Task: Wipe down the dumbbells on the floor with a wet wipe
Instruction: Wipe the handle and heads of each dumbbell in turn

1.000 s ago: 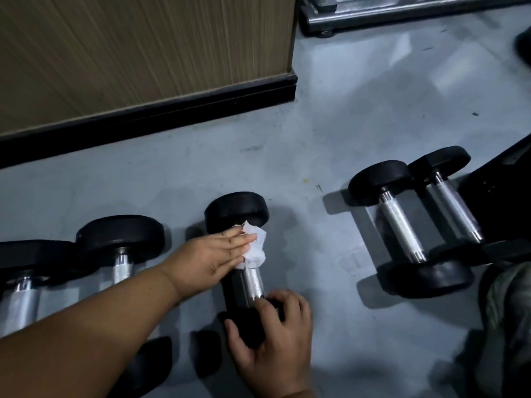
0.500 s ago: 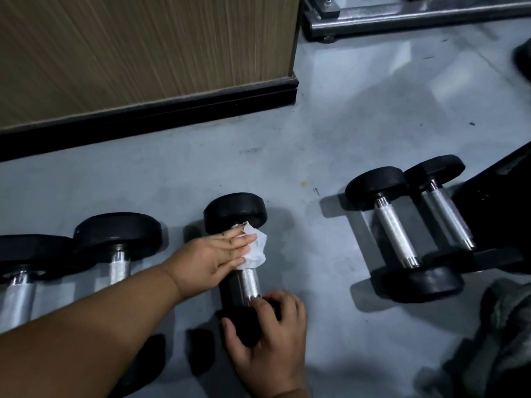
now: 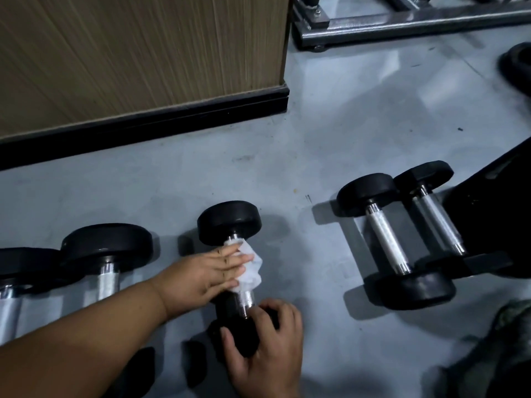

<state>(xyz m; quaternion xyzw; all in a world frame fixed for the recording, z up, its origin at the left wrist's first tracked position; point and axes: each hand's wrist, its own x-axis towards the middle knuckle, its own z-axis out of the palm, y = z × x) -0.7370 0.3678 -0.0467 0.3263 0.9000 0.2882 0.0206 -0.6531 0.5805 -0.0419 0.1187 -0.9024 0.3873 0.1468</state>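
Two hands on one dumbbell (image 3: pixel 229 222) — left hand (image 3: pixel 201 278) presses wipe (image 3: pixel 250 268).

Grey floor (image 3: pixel 359 124) beneath me, five dumbbells lying on it, the middle dumbbell (image 3: pixel 230 222) under my hands, two dumbbells (image 3: pixel 106 248) by its left edge, a touching pair (image 3: pixel 385 239) to the right, metal rack base (image 3: pixel 402 21) at the far edge
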